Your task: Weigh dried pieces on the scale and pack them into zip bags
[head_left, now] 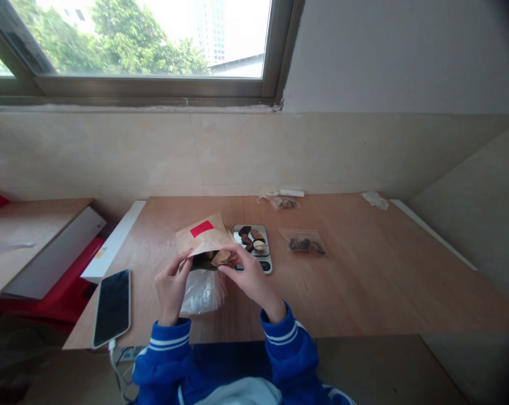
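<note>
Step now: handling brown slice [221,258] at mouth of paper bag [206,241]; in or out, hard to tell. R hand [251,274] grip pinches slice, L hand [170,284] holds bag, over desk [356,281], nearer its left edge. Next move should need bag mouth wide.

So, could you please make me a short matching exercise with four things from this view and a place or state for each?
Things:
1. Smartphone
2. Digital scale
3. Kraft paper bag
4. Brown slice

Places or states:
A. Pinched in the right hand
B. Plugged into a white cable
C. Open-mouthed, in the left hand, with a red label
D. Bearing several loose pieces on its platform

Pairs: 1-B, 2-D, 3-C, 4-A
</note>
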A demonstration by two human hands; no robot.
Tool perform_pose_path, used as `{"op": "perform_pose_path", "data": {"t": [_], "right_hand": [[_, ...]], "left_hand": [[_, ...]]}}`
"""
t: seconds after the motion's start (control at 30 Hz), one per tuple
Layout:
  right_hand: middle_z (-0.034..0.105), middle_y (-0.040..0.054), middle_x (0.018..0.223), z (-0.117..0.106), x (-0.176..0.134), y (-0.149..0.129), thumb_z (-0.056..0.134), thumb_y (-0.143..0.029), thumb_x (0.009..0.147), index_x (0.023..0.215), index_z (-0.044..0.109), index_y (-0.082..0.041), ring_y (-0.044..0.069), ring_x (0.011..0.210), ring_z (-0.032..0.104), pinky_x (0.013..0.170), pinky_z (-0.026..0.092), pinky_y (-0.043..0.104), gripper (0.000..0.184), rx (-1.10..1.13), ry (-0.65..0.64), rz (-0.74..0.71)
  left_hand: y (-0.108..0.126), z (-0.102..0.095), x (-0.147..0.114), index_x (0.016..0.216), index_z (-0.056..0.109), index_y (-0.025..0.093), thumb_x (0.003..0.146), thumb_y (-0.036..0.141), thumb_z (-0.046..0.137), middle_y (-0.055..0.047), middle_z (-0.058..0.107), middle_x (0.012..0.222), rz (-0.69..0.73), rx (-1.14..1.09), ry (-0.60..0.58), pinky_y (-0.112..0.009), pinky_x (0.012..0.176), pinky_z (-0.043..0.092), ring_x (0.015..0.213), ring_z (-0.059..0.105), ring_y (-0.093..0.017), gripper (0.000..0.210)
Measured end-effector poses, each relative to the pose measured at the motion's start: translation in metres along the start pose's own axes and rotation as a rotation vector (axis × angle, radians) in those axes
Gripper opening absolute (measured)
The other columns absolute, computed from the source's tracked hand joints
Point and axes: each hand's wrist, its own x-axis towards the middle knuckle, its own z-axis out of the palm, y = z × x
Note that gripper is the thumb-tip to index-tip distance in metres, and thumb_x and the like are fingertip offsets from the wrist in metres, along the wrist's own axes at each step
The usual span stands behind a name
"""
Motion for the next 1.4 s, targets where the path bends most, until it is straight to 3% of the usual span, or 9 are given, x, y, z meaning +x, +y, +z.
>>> {"op": "perform_pose_path", "data": {"t": [0.17, 0.23, 0.4, 0.6, 0.8, 0.93, 1.03, 1.2, 1.4], "right_hand": [[0.064, 0.0056, 0.098, -0.042, 0.006, 0.05, 0.069, -0.03, 0.076, 0.106, 0.05, -0.022, 0.017, 0.081, 0.066, 0.075, 0.056, 0.032, 0.036, 0.047, 0.476, 0.042], [0.065, 0.0074, 0.097, -0.063, 0.012, 0.076, 0.069, -0.032, 0.075, 0.105, 0.054, -0.02, 0.018, 0.08, 0.066, 0.075, 0.056, 0.033, 0.036, -0.044, 0.572, 0.071], [0.067, 0.0072, 0.093, -0.101, 0.036, 0.134, 0.066, -0.033, 0.073, 0.113, 0.061, -0.017, 0.018, 0.077, 0.064, 0.075, 0.054, 0.035, 0.044, -0.181, 0.536, 0.119], [0.071, 0.0069, 0.086, -0.108, 0.06, 0.169, 0.066, -0.031, 0.072, 0.117, 0.062, -0.014, 0.019, 0.077, 0.066, 0.074, 0.054, 0.035, 0.049, -0.112, 0.45, 0.193], [0.07, 0.0064, 0.088, -0.094, 0.059, 0.18, 0.063, -0.036, 0.074, 0.127, 0.053, -0.014, 0.019, 0.079, 0.065, 0.074, 0.052, 0.033, 0.058, -0.176, 0.614, 0.234], [0.067, 0.0064, 0.086, -0.088, 0.055, 0.174, 0.06, -0.044, 0.078, 0.105, 0.067, -0.018, 0.02, 0.08, 0.062, 0.075, 0.049, 0.034, 0.038, -0.438, 0.563, 0.259], [0.065, 0.0094, 0.093, -0.09, 0.052, 0.169, 0.056, -0.05, 0.08, 0.099, 0.07, -0.019, 0.022, 0.086, 0.059, 0.08, 0.046, 0.036, 0.039, -0.546, 0.575, 0.237], [0.067, 0.0129, 0.093, -0.098, 0.037, 0.167, 0.044, -0.051, 0.085, 0.095, 0.065, -0.014, 0.023, 0.082, 0.061, 0.078, 0.048, 0.036, 0.044, -0.296, 0.674, 0.206], [0.069, 0.0114, 0.094, -0.09, -0.007, 0.149, 0.046, -0.05, 0.088, 0.094, 0.064, -0.016, 0.022, 0.079, 0.062, 0.077, 0.049, 0.036, 0.039, -0.186, 0.601, 0.172]], "left_hand": [[0.021, -0.002, 0.019, 0.087, 0.075, 0.019, 0.073, 0.05, 0.067, -0.005, 0.076, 0.085, -0.051, -0.049, 0.096, -0.031, 0.073, 0.054, 0.085, 0.071, -0.026, 0.035], [0.032, -0.002, 0.031, 0.084, 0.074, 0.017, 0.072, 0.052, 0.068, -0.005, 0.076, 0.081, -0.055, -0.071, 0.128, -0.031, 0.072, 0.054, 0.084, 0.07, -0.026, 0.037], [0.051, 0.001, 0.065, 0.084, 0.075, 0.018, 0.073, 0.054, 0.066, -0.006, 0.075, 0.08, -0.007, 0.022, 0.14, -0.029, 0.067, 0.051, 0.079, 0.07, -0.024, 0.039], [0.048, -0.001, 0.096, 0.084, 0.076, 0.019, 0.072, 0.058, 0.065, -0.006, 0.074, 0.077, 0.054, 0.121, 0.106, -0.025, 0.055, 0.047, 0.072, 0.068, -0.022, 0.042], [0.05, -0.007, 0.105, 0.089, 0.077, 0.016, 0.073, 0.059, 0.063, -0.006, 0.074, 0.076, 0.048, 0.055, 0.071, -0.025, 0.052, 0.049, 0.068, 0.066, -0.021, 0.047], [0.052, -0.01, 0.109, 0.089, 0.076, 0.016, 0.072, 0.06, 0.064, -0.006, 0.073, 0.076, 0.028, 0.022, 0.033, -0.024, 0.049, 0.048, 0.066, 0.065, -0.02, 0.049], [0.05, -0.01, 0.113, 0.086, 0.076, 0.015, 0.072, 0.062, 0.063, -0.006, 0.072, 0.073, 0.034, 0.037, 0.019, -0.023, 0.051, 0.048, 0.065, 0.063, -0.019, 0.05], [0.041, -0.009, 0.118, 0.086, 0.074, 0.014, 0.074, 0.066, 0.059, -0.006, 0.071, 0.075, -0.013, -0.058, 0.009, -0.025, 0.058, 0.051, 0.07, 0.064, -0.02, 0.056], [0.029, -0.006, 0.112, 0.105, 0.064, 0.014, 0.083, 0.065, 0.049, -0.011, 0.067, 0.104, -0.062, -0.246, 0.041, -0.031, 0.074, 0.054, 0.094, 0.065, -0.023, 0.057]]}}
